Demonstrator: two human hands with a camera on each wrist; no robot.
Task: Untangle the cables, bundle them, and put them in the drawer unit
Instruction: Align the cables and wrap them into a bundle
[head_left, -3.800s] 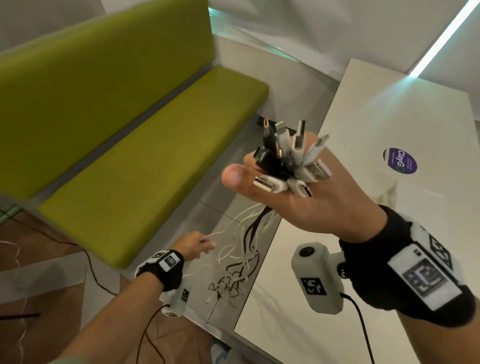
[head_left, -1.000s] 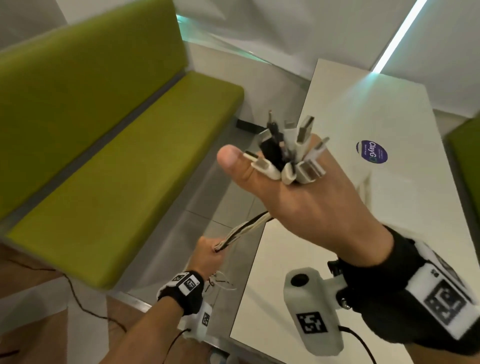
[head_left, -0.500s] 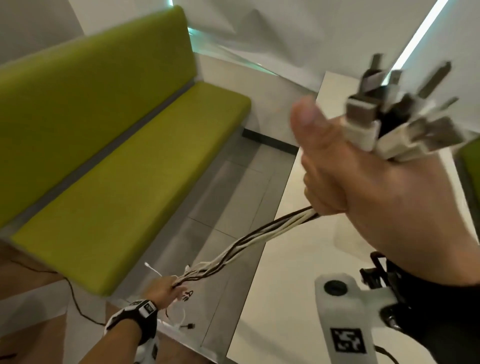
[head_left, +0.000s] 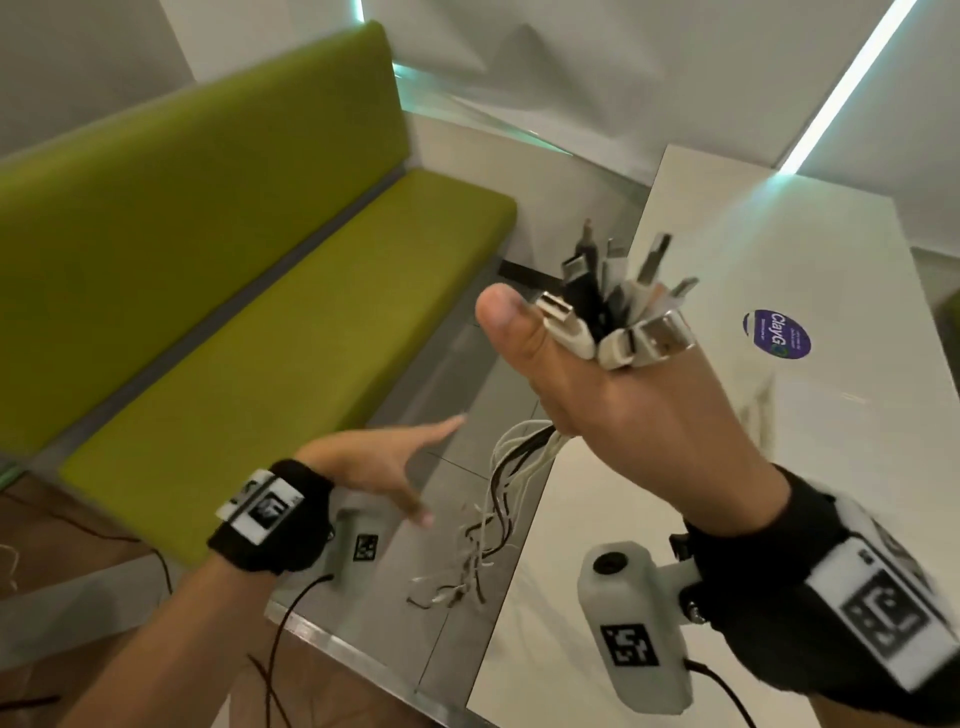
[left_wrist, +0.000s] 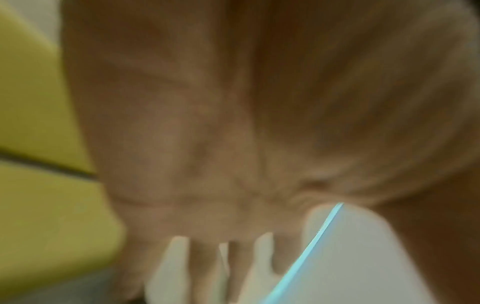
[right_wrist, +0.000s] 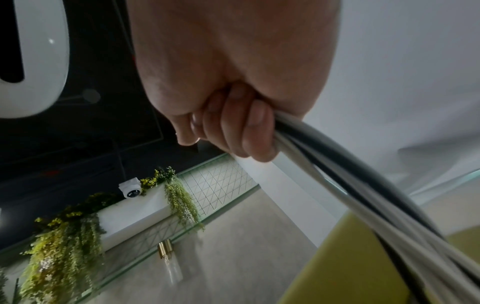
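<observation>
Cables (head_left: 605, 306) fill my right hand (head_left: 639, 415). My fingers (right_wrist: 244, 127) are curled tight around the bunch, and my thumb sticks up at 11 o'clock from my fist. The plug ends (head_left: 644, 332) poke out of the top of my fist like a bunch of flowers. Some plugs are white, some are black, and some have shiny metal tips. The long parts come out of the bottom of my fist and hang down toward 7 o'clock. They are white and black. Their loose ends (head_left: 462, 577) dangle over the grey floor (head_left: 447, 395), just beside the edge of the white table (head_left: 779, 260).

My left hand (head_left: 384, 462) is low, at 8 o'clock from my right hand. It is spread flat, with straight fingers (head_left: 436, 426) pointing toward 2 o'clock. It holds nothing and it is near the hanging cables but not touching them. The left wrist view is blurry, and it shows only my flat palm (left_wrist: 233, 133).

A green bench (head_left: 234, 260) sits at 10 o'clock. A round purple sticker (head_left: 776, 333) is on the table at 3 o'clock from the plugs.
</observation>
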